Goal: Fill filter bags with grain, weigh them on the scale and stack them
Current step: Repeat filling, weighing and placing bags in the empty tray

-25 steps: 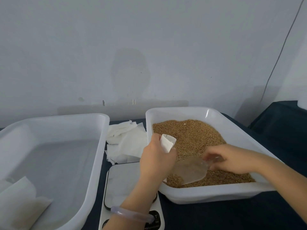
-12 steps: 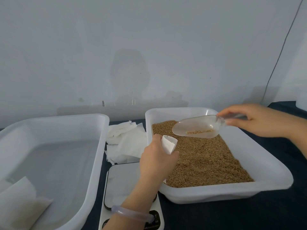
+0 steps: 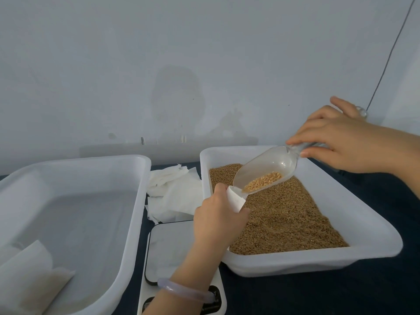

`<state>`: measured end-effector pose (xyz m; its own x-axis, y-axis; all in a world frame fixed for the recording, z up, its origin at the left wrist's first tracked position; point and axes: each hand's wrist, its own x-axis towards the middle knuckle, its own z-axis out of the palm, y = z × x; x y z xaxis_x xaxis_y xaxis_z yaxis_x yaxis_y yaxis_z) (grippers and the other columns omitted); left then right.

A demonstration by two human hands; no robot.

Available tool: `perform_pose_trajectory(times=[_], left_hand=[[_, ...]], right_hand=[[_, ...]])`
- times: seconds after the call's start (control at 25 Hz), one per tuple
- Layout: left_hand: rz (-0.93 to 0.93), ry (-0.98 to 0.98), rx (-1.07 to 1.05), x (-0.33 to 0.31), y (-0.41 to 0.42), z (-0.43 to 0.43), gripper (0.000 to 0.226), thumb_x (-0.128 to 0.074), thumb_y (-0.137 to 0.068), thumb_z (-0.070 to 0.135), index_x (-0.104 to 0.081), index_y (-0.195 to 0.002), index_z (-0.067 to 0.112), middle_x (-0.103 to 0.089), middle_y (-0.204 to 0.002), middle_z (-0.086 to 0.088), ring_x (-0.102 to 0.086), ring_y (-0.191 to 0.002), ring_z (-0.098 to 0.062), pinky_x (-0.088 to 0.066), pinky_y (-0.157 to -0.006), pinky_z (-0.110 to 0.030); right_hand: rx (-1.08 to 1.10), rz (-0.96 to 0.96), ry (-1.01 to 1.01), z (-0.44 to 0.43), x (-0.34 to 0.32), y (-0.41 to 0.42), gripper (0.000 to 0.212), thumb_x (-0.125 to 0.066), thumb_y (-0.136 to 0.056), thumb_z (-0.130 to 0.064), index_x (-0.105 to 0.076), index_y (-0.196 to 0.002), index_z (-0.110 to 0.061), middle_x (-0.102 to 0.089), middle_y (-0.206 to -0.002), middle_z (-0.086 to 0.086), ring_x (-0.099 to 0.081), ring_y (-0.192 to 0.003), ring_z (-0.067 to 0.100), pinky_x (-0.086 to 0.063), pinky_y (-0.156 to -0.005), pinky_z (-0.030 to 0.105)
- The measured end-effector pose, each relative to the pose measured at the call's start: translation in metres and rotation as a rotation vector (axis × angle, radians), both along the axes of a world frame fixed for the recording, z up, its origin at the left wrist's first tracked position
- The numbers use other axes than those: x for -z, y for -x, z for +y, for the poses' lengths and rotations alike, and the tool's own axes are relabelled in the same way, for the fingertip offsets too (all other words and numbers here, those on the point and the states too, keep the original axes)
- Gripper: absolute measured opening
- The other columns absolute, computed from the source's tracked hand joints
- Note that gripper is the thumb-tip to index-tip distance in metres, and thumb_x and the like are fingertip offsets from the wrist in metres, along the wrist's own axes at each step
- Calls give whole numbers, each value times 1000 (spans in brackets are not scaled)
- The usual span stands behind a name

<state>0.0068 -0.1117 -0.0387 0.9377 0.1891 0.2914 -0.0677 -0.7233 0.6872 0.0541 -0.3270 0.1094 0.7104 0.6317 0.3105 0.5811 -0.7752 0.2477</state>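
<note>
Scoop [image 3: 271,161] mouth down-left, toward filter bag [image 3: 236,200]

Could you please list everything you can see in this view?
grain tray: one, white, right
grain: brown, in that tray
scoop: one, clear, tilted toward the held bag, a little grain inside
filter bag: one, white, held
spare bags: pile, white, between trays
second tray: one, white, left
other bags: seemingly two, white, its near-left corner
scale: one, white, front, between trays
tablecloth: dark blue
bracelet: one, pale, left wrist
left hand: grips filter bag
right hand: holds scoop handle
</note>
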Motion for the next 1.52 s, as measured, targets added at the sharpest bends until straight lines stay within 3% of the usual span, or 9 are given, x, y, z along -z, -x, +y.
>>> perform_pose_trajectory(times=[0.36,0.6,0.84,1.0,1.12,1.24,1.32,1.44,1.52], left_hand=[[-9,40,8,-2,3,-1,35,-65,-77,39,-36,-96,33,-51,-80,15,-60,-89,-21,-48,-76,-36],[13,34,1,-6,6,-1,36,-63,-80,41,-39,-101,25,-51,-81,11,-59,-89,-23,-49,-79,-37],[13,51,27,-8,7,2,28,-49,-91,50,-52,-92,22,-54,-71,10,-58,-80,-17,-44,-83,-37],[-46,221,159,-21,11,6,20,-49,-94,42,-67,-85,38,-54,-113,25,-30,-131,-1,-1,-115,-42],[-73,400,344,-47,18,29,18,-48,-87,54,-59,-98,62,-34,-132,31,-7,-137,10,-6,-113,-27],[23,266,493,-62,15,62,74,-41,-74,66,-47,-138,29,-19,-152,24,4,-137,15,-6,-116,-22],[90,186,616,-71,19,79,61,-39,-80,58,-58,-126,25,-32,-150,16,5,-138,14,-9,-116,-19],[120,195,660,-71,24,103,37,-43,-84,49,-56,-117,43,-41,-134,37,-10,-134,19,-19,-111,-12],[145,190,569,-66,28,120,27,-64,-80,43,-55,-100,59,-56,-106,43,-47,-113,17,-39,-92,-9]], right_hand=[[40,36,-12,-3,4,-4,33,-47,-92,-39,-55,-124,-41,-45,-107,-28,-29,-123,4,12,-113,36],[178,462,-141,-18,55,-11,25,-53,-93,-30,-56,-118,-31,-59,-117,-15,-52,-105,0,-39,-96,23],[295,649,-92,-7,137,-14,2,-52,-95,-30,-50,-94,-29,-59,-97,-10,-57,-88,4,-48,-78,23],[321,639,-5,7,130,-12,21,-59,-88,-40,-51,-106,-32,-57,-116,-13,-55,-98,4,-46,-86,21],[93,690,-405,34,107,4,62,-62,-70,-66,-51,-124,-37,-51,-120,-32,-52,-110,-7,-42,-101,23],[-369,1026,-805,83,89,29,48,-71,-72,-55,-60,-117,-42,-65,-117,-18,-60,-110,1,-50,-94,26],[-478,1119,-933,114,89,35,35,-74,-78,-36,-65,-111,-40,-70,-110,-4,-63,-109,14,-50,-93,31],[-389,1024,-1031,147,95,31,15,-75,-78,-20,-75,-93,-22,-74,-93,3,-69,-92,15,-53,-89,33],[-344,932,-954,159,101,29,4,-78,-75,-22,-76,-78,-24,-73,-74,-3,-66,-70,4,-53,-68,20]])
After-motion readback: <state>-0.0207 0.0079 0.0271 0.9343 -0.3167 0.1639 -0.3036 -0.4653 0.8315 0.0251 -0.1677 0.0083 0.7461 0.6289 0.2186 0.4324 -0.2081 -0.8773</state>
